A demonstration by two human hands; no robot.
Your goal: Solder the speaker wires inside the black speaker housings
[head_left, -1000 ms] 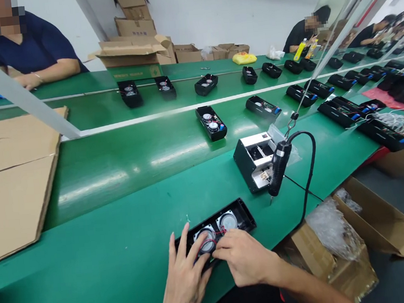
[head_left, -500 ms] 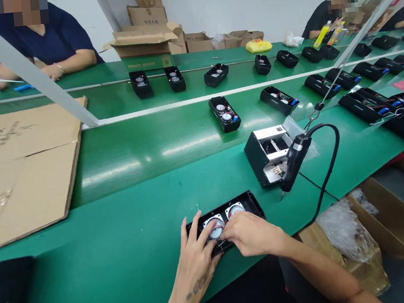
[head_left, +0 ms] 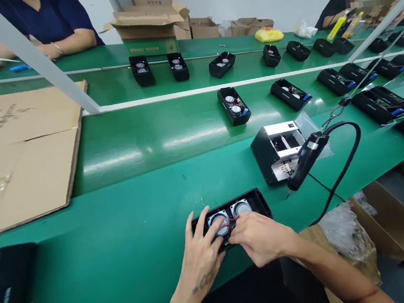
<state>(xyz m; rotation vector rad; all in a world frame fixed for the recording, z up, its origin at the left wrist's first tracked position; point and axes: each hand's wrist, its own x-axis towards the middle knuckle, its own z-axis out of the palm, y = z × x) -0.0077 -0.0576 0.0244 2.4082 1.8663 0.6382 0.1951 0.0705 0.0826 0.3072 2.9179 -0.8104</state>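
Presently: one case (head_left: 261, 204), open, on the bench (head_left: 126, 254), between both hands. Contents: two speakers (head_left: 242, 207), red wires (head_left: 232, 220). Left hand (head_left: 202, 254), at the case's eight o'clock: grasping its end, fingers spread over one speaker. Right hand (head_left: 262, 237), four o'clock: fingertips bunched inside; grip hidden, cannot tell. Step, apparently: arranging wires. Next move: calls for steady left hold, fine right fingertips. Driver (head_left: 309, 159): hanging, two o'clock, untouched.

Contact under right grip (head_left: 262, 236) hidden; black case (head_left: 16, 281) cut by left edge
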